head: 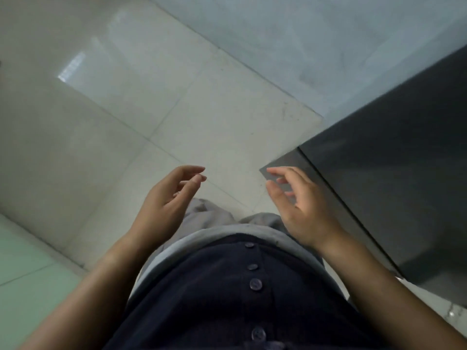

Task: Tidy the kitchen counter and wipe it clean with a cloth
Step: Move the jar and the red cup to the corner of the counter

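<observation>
I am looking straight down at my own body and the floor. My left hand (166, 200) hangs in front of my waist, palm turned inward, fingers loosely curled and apart, holding nothing. My right hand (300, 205) mirrors it a little to the right, fingers spread and empty, close to the corner of a dark grey cabinet (379, 178). No cloth and no counter top is in view.
The dark grey cabinet fills the right side, its corner near my right hand. Pale glossy floor tiles (151, 109) stretch ahead and to the left. A greenish surface (27, 274) lies at the lower left. My dark buttoned shirt (227, 299) fills the bottom.
</observation>
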`<move>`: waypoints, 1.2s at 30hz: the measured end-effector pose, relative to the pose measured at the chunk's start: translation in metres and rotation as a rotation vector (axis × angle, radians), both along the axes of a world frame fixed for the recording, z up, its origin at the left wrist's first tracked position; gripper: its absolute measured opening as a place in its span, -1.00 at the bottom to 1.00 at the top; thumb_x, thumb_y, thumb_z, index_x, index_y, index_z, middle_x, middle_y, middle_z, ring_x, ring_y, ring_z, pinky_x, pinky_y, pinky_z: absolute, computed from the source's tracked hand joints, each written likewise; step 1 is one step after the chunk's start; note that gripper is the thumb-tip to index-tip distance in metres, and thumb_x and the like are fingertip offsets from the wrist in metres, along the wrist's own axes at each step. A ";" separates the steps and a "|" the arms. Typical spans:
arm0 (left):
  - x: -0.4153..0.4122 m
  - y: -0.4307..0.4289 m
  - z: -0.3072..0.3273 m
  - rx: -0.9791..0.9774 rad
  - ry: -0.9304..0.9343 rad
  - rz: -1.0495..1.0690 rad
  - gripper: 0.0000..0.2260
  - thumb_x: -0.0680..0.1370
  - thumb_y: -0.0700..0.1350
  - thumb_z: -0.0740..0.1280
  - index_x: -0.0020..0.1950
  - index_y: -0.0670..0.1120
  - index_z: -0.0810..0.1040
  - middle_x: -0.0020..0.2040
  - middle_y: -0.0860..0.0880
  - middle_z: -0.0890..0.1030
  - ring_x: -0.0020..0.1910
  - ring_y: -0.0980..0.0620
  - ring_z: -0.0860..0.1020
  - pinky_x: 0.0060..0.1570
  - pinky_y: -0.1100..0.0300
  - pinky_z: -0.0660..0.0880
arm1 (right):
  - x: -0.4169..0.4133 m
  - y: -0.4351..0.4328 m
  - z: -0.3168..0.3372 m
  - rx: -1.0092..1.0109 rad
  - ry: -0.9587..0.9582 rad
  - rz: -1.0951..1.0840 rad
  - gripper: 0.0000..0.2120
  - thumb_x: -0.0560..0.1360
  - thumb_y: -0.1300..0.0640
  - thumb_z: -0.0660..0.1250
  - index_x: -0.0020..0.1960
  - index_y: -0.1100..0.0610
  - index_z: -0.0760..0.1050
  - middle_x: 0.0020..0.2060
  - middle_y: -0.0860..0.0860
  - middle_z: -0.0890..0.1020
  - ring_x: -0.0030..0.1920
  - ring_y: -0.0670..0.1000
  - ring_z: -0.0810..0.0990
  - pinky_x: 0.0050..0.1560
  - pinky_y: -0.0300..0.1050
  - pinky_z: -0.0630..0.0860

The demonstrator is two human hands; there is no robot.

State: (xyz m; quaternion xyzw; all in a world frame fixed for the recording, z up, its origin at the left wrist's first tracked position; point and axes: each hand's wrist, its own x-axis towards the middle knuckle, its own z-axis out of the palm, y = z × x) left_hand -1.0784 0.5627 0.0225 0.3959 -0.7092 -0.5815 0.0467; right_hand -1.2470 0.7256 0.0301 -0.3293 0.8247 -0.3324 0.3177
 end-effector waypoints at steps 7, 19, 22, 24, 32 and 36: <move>0.063 -0.098 -0.001 0.013 -0.015 0.210 -0.71 0.43 0.27 0.17 0.09 0.26 0.50 0.07 0.14 0.61 0.09 0.21 0.55 0.07 0.20 0.47 | 0.030 -0.153 0.006 0.002 -0.003 0.331 -0.57 0.49 -0.21 0.09 0.19 0.02 0.45 0.09 -0.20 0.45 0.09 -0.25 0.42 0.12 -0.32 0.37; 0.195 -0.208 0.032 -0.124 -0.029 0.796 -0.70 0.42 0.26 0.12 0.05 0.23 0.49 0.00 0.19 0.61 0.01 0.27 0.56 -0.11 0.50 0.43 | 0.144 -0.396 0.013 -0.109 -0.009 0.968 -0.55 0.51 -0.24 0.03 0.18 0.01 0.45 0.09 -0.17 0.48 0.10 -0.24 0.42 0.12 -0.30 0.37; 0.207 -0.220 0.024 -0.063 -0.024 0.933 -0.73 0.42 0.25 0.14 0.02 0.23 0.51 -0.02 0.18 0.62 0.00 0.26 0.56 -0.12 0.51 0.41 | 0.159 -0.438 0.005 -0.092 -0.028 1.071 -0.51 0.47 -0.26 0.00 0.17 0.02 0.46 0.08 -0.16 0.49 0.09 -0.22 0.45 0.11 -0.30 0.39; 0.211 -0.235 0.018 -0.020 -0.020 1.011 -0.72 0.40 0.25 0.16 0.00 0.21 0.52 -0.02 0.17 0.62 0.00 0.24 0.56 -0.12 0.51 0.41 | 0.167 -0.472 0.000 -0.081 -0.033 1.114 -0.51 0.47 -0.26 0.00 0.15 0.02 0.47 0.06 -0.16 0.49 0.08 -0.21 0.46 0.06 -0.35 0.39; 0.231 -0.374 0.019 -0.019 0.017 1.265 -0.70 0.38 0.25 0.18 0.00 0.18 0.54 -0.05 0.23 0.62 0.01 0.22 0.56 -0.01 0.28 0.43 | 0.204 -0.651 0.007 -0.108 -0.019 1.290 -0.59 0.51 -0.21 0.07 0.16 0.01 0.47 0.07 -0.17 0.49 0.09 -0.15 0.49 0.08 -0.21 0.45; 0.236 -0.436 0.024 -0.040 0.052 1.368 -0.68 0.38 0.25 0.18 0.01 0.15 0.54 -0.04 0.21 0.63 0.04 0.19 0.56 0.02 0.26 0.43 | 0.218 -0.725 0.019 -0.115 -0.020 1.368 -0.57 0.51 -0.23 0.04 0.15 -0.01 0.47 0.09 -0.15 0.52 0.09 -0.17 0.48 0.11 -0.20 0.43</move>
